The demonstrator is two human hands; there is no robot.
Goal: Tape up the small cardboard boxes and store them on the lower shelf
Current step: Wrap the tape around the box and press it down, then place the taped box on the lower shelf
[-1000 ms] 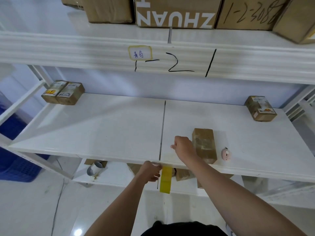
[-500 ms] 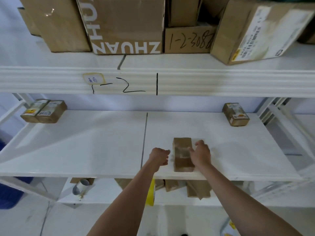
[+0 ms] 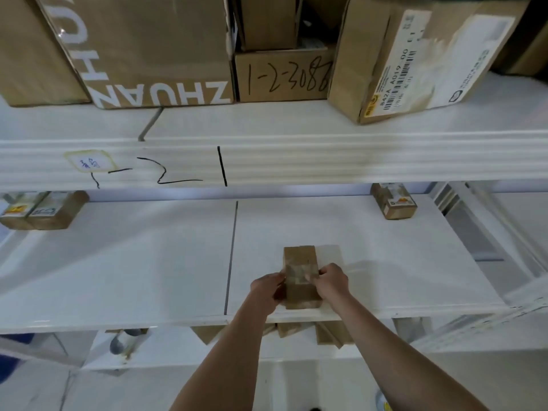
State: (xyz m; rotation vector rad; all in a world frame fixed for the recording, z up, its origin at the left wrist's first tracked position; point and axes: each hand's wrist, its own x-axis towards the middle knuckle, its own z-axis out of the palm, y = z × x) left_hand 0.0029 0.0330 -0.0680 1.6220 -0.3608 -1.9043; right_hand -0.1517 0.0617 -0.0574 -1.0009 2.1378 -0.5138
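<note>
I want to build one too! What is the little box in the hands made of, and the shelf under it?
The small box looks like plain brown cardboard, matte, with a shiny clear tape strip glinting across it. The shelf board is white, smooth and slightly glossy, probably painted metal or laminate; the view cannot settle which.

On the top shelf you have a large ZHUAN carton (image 3: 154, 46), a hand-numbered carton (image 3: 284, 74) and a labelled carton (image 3: 415, 54) at right.
</note>
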